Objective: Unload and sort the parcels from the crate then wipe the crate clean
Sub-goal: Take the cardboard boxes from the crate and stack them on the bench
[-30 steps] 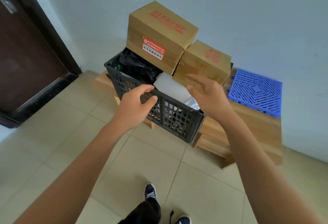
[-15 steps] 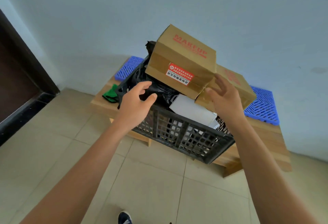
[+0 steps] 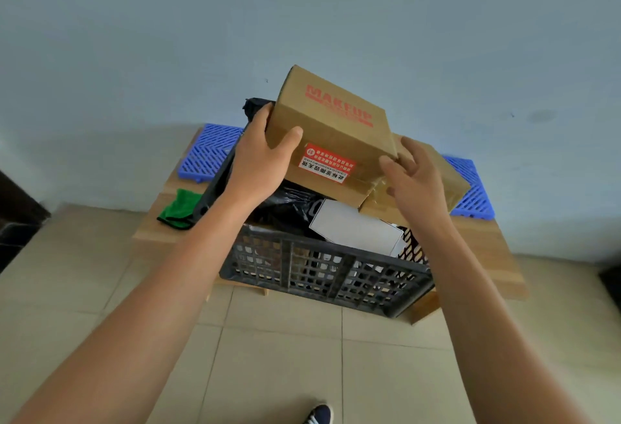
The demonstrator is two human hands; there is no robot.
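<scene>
Makeup box [image 3: 331, 127] atop crate [image 3: 322, 272], left hand [image 3: 260, 158] fingers gripping its edge, right hand [image 3: 415, 185] fingers spread beside

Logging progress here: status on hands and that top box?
Left hand grips top box. Right hand open at its right corner. Crate still full.

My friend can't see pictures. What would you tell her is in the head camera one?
A person's left hand grips the big cardboard box atop a full black crate, while the right hand reaches for its other side. A green cloth lies beside the crate.
</scene>
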